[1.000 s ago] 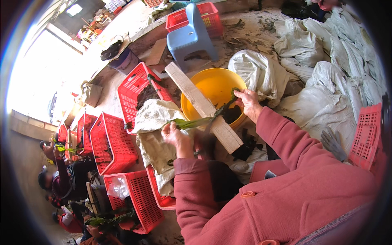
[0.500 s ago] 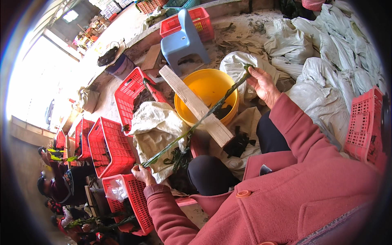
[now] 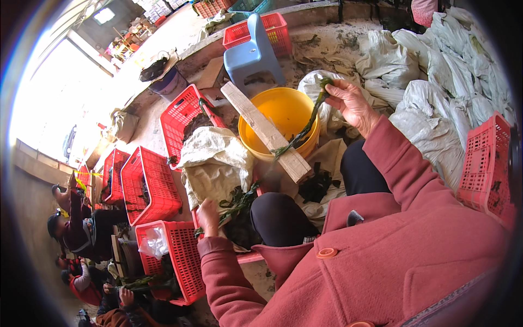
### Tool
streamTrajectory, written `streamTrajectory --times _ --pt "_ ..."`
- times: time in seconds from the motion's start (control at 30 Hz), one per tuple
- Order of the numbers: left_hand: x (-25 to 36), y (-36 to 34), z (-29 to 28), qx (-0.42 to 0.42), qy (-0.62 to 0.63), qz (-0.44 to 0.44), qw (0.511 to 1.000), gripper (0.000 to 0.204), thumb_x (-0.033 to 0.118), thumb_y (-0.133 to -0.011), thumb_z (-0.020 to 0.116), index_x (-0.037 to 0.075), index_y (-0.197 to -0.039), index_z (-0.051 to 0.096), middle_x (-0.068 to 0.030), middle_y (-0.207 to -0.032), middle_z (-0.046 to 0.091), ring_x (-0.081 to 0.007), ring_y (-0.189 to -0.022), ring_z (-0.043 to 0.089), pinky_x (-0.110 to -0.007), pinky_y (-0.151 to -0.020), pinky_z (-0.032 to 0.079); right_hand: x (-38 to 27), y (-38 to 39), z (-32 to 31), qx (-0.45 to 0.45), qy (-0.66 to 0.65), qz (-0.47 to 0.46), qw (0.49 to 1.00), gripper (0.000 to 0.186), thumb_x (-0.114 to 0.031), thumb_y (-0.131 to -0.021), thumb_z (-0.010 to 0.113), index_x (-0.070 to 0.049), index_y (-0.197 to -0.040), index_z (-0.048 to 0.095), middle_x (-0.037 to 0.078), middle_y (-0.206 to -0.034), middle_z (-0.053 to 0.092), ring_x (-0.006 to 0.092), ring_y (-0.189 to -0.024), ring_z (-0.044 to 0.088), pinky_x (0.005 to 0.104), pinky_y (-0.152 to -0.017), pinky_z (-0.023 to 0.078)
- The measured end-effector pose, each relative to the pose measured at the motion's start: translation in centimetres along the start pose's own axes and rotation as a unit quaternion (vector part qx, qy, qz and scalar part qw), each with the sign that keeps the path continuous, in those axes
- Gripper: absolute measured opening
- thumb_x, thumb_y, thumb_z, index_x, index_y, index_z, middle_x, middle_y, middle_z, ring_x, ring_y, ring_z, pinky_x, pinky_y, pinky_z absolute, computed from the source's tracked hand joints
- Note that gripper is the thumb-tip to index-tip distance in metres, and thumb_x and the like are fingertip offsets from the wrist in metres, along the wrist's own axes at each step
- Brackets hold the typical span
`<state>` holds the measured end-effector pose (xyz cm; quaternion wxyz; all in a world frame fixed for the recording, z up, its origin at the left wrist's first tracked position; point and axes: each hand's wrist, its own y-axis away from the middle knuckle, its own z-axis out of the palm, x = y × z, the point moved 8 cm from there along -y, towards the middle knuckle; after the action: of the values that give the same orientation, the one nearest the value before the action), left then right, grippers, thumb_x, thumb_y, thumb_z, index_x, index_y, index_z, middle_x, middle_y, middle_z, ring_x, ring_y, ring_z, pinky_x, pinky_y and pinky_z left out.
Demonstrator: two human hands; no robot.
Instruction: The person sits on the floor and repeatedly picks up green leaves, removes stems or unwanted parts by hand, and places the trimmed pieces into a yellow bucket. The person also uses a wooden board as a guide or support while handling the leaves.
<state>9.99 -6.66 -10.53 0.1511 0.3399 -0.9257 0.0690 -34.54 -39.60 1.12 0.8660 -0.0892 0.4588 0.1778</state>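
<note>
The right hand (image 3: 351, 104) pinches a strand (image 3: 314, 115) high, apparently so it clears the bucket (image 3: 298, 101); the left hand's (image 3: 207, 217) grip I cannot tell.

On the dirty floor (image 3: 147, 132) there stand 1 yellow bucket (image 3: 283, 111), 1 blue chair (image 3: 242, 55), red crates (image 3: 188, 267) and white sacks (image 3: 430, 109).

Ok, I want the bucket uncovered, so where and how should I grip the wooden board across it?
Likely the board by its near end, from the wearer's side, gripping both long edges: that end juts past the bucket rim. Keep clear of the dark strand across it.
</note>
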Motion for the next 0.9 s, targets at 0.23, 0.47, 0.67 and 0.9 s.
streamTrajectory --times 0.23,0.47,0.67,0.9 --pt "31.1 7.9 2.8 -0.386 0.693 0.094 0.601 0.056 0.047 -0.105 0.043 -0.004 -0.119 0.061 -0.0120 -0.101 0.069 -0.0200 -0.090 0.064 -0.033 -0.085 0.051 0.5 5.2 8.1 -0.145 -0.004 0.029 0.989 0.020 -0.001 -0.094 0.062 0.001 -0.113 0.066 0.009 -0.110 0.070 0.0154 -0.100 0.068 0.0294 -0.087 0.059" --pt "28.9 5.7 5.4 -0.180 0.872 -0.216 0.401 0.009 0.016 -0.100 0.058 0.007 -0.102 0.060 -0.0022 -0.092 0.061 -0.0145 -0.082 0.055 -0.030 -0.076 0.047 3.8 8.7 6.1 -0.066 0.015 0.054 0.996 0.018 -0.007 -0.090 0.071 0.000 -0.107 0.069 0.006 -0.098 0.071 0.0124 -0.086 0.069 0.0259 -0.074 0.060" --pt "28.2 6.6 5.4 -0.271 0.479 0.010 0.835 0.012 0.011 -0.086 0.064 0.000 -0.087 0.061 -0.0069 -0.074 0.061 -0.0150 -0.062 0.057 -0.030 -0.057 0.047 5.8 7.4 6.4 -0.109 0.141 -0.052 0.983 0.014 -0.012 -0.094 0.068 -0.001 -0.102 0.070 0.001 -0.089 0.070 0.0057 -0.079 0.063 0.0214 -0.066 0.053" --pt "30.4 7.2 1.2 -0.145 0.201 0.271 0.930 0.017 0.008 -0.078 0.061 -0.006 -0.086 0.063 -0.0167 -0.073 0.065 -0.0199 -0.067 0.063 -0.037 -0.064 0.051 12.1 6.7 6.8 -0.150 0.275 -0.010 0.950 0.018 -0.018 -0.095 0.068 -0.001 -0.096 0.073 -0.001 -0.075 0.066 0.0046 -0.065 0.056 0.0235 -0.057 0.047"
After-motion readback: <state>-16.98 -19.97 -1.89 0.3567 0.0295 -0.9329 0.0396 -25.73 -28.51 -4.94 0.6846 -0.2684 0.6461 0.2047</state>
